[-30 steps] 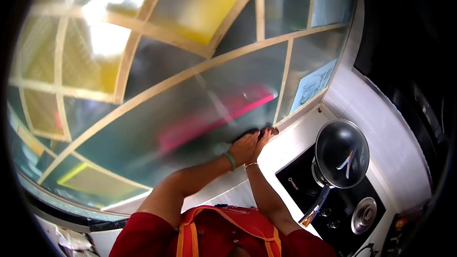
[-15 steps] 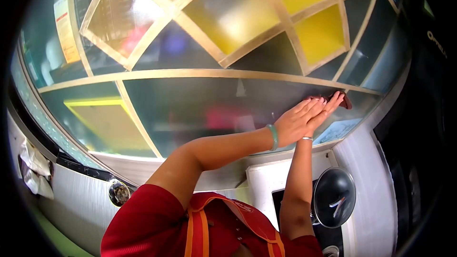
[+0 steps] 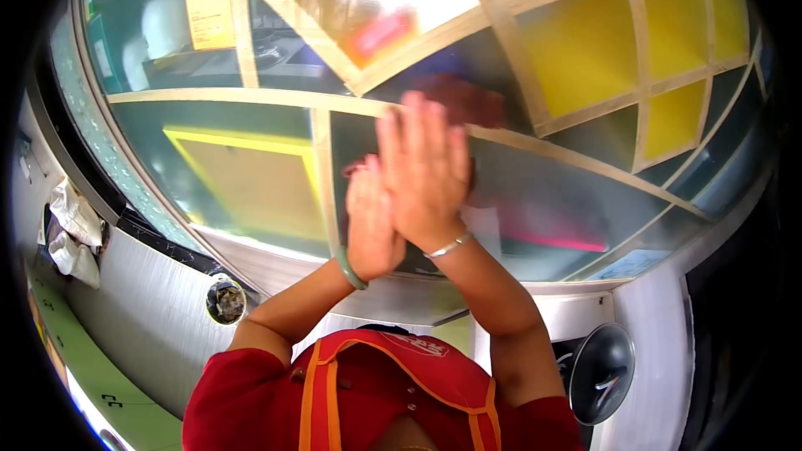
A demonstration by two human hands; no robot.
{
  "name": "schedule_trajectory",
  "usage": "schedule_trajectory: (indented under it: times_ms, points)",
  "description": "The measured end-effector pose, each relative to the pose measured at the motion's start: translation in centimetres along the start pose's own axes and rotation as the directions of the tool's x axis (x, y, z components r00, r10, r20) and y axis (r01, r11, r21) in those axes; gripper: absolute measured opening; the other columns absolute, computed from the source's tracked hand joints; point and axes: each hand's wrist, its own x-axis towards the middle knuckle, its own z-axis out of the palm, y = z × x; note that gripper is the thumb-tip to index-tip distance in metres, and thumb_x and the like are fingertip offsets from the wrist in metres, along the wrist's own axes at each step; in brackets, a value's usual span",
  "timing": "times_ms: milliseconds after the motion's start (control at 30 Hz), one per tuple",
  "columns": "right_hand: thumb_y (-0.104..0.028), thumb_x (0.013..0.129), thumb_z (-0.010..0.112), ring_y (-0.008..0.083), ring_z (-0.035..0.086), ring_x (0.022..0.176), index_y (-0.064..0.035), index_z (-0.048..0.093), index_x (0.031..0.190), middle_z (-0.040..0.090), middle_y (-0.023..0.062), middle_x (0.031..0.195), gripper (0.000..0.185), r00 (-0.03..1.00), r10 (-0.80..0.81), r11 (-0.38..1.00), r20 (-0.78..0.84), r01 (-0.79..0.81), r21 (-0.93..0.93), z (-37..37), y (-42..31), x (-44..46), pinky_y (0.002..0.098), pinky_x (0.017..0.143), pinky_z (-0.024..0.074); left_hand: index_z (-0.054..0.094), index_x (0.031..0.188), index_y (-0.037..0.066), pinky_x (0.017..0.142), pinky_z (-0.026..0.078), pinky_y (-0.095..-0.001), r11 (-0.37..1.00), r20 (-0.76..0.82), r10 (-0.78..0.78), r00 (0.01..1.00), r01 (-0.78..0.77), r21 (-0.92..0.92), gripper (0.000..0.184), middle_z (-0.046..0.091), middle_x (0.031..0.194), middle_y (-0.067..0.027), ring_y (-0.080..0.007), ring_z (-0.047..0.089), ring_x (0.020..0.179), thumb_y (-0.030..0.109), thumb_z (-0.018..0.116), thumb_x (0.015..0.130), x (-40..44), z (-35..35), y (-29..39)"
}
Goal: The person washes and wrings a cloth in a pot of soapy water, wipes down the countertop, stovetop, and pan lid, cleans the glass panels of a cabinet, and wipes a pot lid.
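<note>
In the head view, the right hand [image 3: 428, 171], with a silver bracelet [image 3: 449, 245] at its wrist, lies flat with its fingers straight and close together, pointing up the glass [image 3: 535, 175]. The left hand [image 3: 373, 219], wearing a green bangle [image 3: 351, 270], is just beside it, touching it and set a little lower, its fingers also stretched out rather than curled. Neither hand is closed around anything. The cloth [image 3: 464, 101], dark red, lies against the glass, showing above and to the right of the right fingers; a small dark red edge also shows at the left fingertips. The rest of it is hidden under the hands.

Tan strips [image 3: 242, 95] divide the glass, and yellow panes [image 3: 576, 46] fill its upper right. A yellow frame [image 3: 251, 188] shows left of the hands, and something pink [image 3: 555, 234], blurred, shows to their right. At the lower right, well apart from the hands, is a pan [image 3: 598, 363]. A bin [image 3: 226, 301] and white bags [image 3: 77, 234] are at the left. The person wears a red apron [image 3: 401, 351] with orange straps.
</note>
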Motion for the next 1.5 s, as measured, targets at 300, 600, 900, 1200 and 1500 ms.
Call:
schedule_trajectory:
  times_ms: [300,600,900,1200,1500]
  points:
    - [-0.022,0.074,0.049,0.0243,0.046,0.112,0.0066,0.051,0.112,0.055,0.0144,0.111,0.048,0.924,-0.360,0.816,-0.127,0.378,0.438,7.3,-10.9,2.9,0.0382,0.107,0.0187,-0.016,0.135,-0.002,0.107,0.007,-0.0361,0.755,-0.137,-0.655,0.743,0.648,-0.095,0.079,0.001,0.143,-0.0201,-0.0277,0.010,0.132,0.013,0.046,0.089,-5.9,-6.6,-2.3]
    - [-0.019,0.065,0.057,0.0227,0.053,0.094,-0.0035,0.059,0.090,0.057,0.0077,0.089,0.029,0.958,-0.065,0.927,-0.279,0.162,0.339,-2.8,5.9,-2.4,0.0402,0.098,0.0316,-0.001,0.136,-0.006,0.106,0.014,-0.0381,0.989,0.159,-0.113,0.981,0.126,-0.071,0.069,0.010,0.141,-0.0247,-0.0330,0.017,0.130,0.013,0.045,0.087,0.0,3.9,4.0]
    - [-0.024,0.089,0.029,0.0281,0.031,0.126,-0.0035,0.039,0.129,0.036,0.0143,0.135,0.046,0.794,0.486,0.842,-0.366,-0.537,-0.046,-12.2,31.3,-16.6,0.0419,0.105,0.0165,0.032,0.131,-0.003,0.104,0.023,-0.0367,0.862,0.309,0.406,0.860,-0.248,-0.442,0.053,0.033,0.135,-0.0207,-0.0303,0.029,0.127,0.012,0.040,0.081,12.3,23.7,21.2]
    - [-0.024,0.092,0.030,0.0246,0.024,0.130,0.0003,0.032,0.131,0.028,0.0137,0.139,0.046,0.215,0.870,0.482,-0.443,-0.555,0.677,-12.8,38.3,-26.5,0.0338,0.107,0.0178,0.023,0.134,-0.003,0.109,0.011,-0.0342,0.836,0.459,0.534,0.710,-0.363,-0.412,0.055,0.028,0.138,-0.0183,-0.0252,0.023,0.131,0.013,0.038,0.084,11.1,34.5,29.7]
    - [-0.020,0.087,0.034,0.0345,0.018,0.132,0.0011,0.028,0.133,0.023,0.0213,0.140,0.051,0.836,0.446,0.875,-0.318,-0.483,-0.042,-12.9,27.4,-8.9,0.0414,0.107,0.0135,0.025,0.132,-0.007,0.108,0.016,-0.0406,0.935,0.320,0.301,0.898,-0.213,-0.283,0.053,0.026,0.138,-0.0240,-0.0329,0.024,0.130,0.007,0.037,0.082,14.1,19.5,18.2]
